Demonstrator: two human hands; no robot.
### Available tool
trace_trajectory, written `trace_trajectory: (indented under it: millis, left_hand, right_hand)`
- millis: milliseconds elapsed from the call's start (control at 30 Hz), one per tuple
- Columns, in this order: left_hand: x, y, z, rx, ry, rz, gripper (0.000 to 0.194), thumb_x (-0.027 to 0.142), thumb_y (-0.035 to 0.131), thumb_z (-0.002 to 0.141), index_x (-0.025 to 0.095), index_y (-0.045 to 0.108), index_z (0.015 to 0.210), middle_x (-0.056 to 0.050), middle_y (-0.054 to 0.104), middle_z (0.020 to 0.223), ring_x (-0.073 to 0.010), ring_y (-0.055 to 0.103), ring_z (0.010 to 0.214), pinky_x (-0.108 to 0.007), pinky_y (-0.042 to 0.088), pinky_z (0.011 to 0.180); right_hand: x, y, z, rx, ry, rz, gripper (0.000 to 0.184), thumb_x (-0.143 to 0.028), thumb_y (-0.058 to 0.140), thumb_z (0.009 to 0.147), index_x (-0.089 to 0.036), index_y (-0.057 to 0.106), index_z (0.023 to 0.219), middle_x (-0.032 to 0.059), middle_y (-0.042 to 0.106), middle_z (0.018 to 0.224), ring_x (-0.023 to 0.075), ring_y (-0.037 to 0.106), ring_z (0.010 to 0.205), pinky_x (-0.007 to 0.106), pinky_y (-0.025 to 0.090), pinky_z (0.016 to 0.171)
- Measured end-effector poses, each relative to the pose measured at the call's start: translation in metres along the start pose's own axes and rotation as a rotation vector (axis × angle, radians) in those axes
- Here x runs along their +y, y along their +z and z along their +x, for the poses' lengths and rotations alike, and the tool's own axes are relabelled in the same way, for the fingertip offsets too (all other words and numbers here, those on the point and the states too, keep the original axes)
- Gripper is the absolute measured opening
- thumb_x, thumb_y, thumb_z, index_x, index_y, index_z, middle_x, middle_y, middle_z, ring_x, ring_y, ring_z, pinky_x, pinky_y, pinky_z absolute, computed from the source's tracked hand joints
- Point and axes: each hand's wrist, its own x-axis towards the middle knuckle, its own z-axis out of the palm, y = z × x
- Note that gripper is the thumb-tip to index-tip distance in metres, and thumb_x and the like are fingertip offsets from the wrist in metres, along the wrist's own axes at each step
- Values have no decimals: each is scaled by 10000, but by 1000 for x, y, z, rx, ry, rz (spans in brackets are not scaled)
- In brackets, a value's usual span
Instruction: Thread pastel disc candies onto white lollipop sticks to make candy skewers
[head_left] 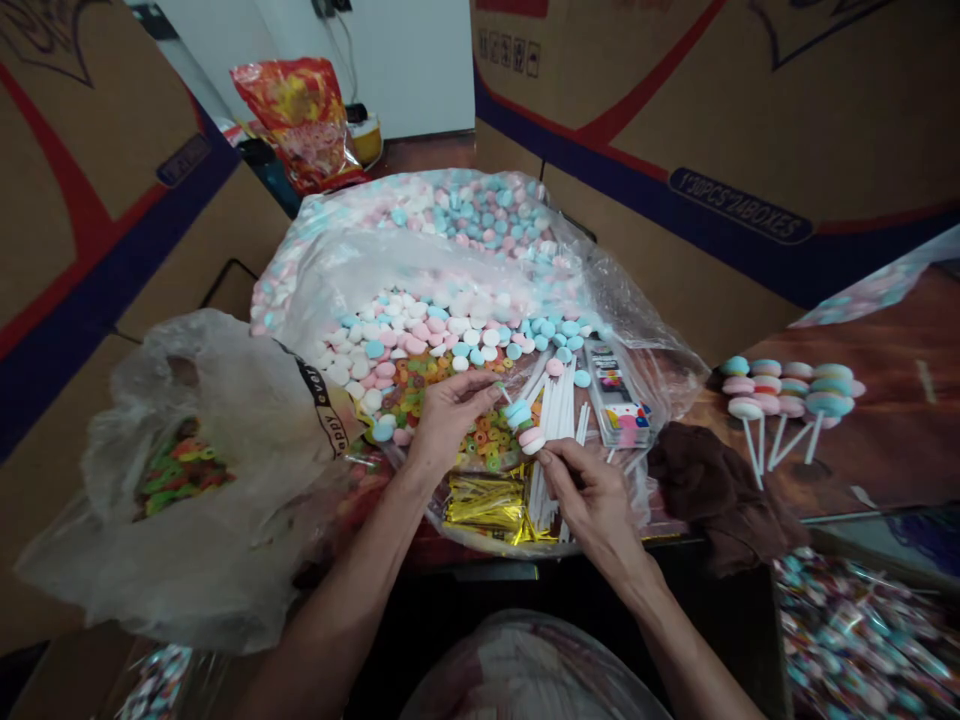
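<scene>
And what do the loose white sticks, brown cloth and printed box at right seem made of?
White sticks: probably plastic or paper, smooth, being straight and even; which is unclear. Brown cloth: soft, dull fabric, judging by its rumpled folds. Printed box: likely cardboard, with a matt brown surface and flat, stiff panels.

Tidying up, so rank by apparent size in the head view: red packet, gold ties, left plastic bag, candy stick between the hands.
Largest: left plastic bag
Next: red packet
Then: gold ties
Smallest: candy stick
</scene>
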Motion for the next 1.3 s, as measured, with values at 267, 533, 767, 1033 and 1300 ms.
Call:
trace_trajectory:
  millis: [267, 533, 767, 1033, 1300]
  left_hand:
    - [0, 1, -1, -55, -1, 7, 285, 327, 816, 649, 165, 735, 870, -38, 749, 886, -167, 685, 837, -318, 560, 830]
    - [-3, 4, -9, -65, -80, -16, 268, 399, 746, 748, 169, 671, 863, -56, 758, 949, -167, 698, 881, -271, 561, 750]
    - [0, 10, -12, -38, -235, -208, 422, 363, 831, 651, 190, 517, 874, -70, 767, 898, -177, 717, 820, -269, 549, 697]
    - [21, 30, -20, -181, -308, -232, 431, 358, 823, 682, 178, 503, 907, -111, 746, 1023, -147, 696, 816, -247, 536, 710]
    - [19, 50, 33, -33, 42, 468, 140, 260, 504, 928, 183, 553, 1035, -90, 695, 994, -184, 679, 823, -273, 503, 671]
  right_hand:
    - [3, -9, 6, -82, -36, -114, 254, -332, 496, 948, -180, 683, 867, -35, 468, 587, 109, 411, 535, 219, 333, 516]
    - [2, -6, 5, -91, 4, -164, 256, -317, 457, 953, -203, 586, 764, -45, 474, 551, 112, 429, 503, 228, 315, 501]
    - [2, 4, 4, -100, -31, -65, 249, -289, 435, 982, -205, 536, 771, -59, 458, 551, 94, 415, 468, 218, 319, 494]
    - [12, 15, 6, 155, -182, -119, 182, -207, 454, 968, -186, 597, 856, -57, 465, 591, 89, 430, 499, 203, 346, 515]
    - [22, -9, 24, 301, -171, -108, 205, -257, 487, 967, -196, 573, 791, -55, 470, 593, 88, 443, 499, 199, 359, 506]
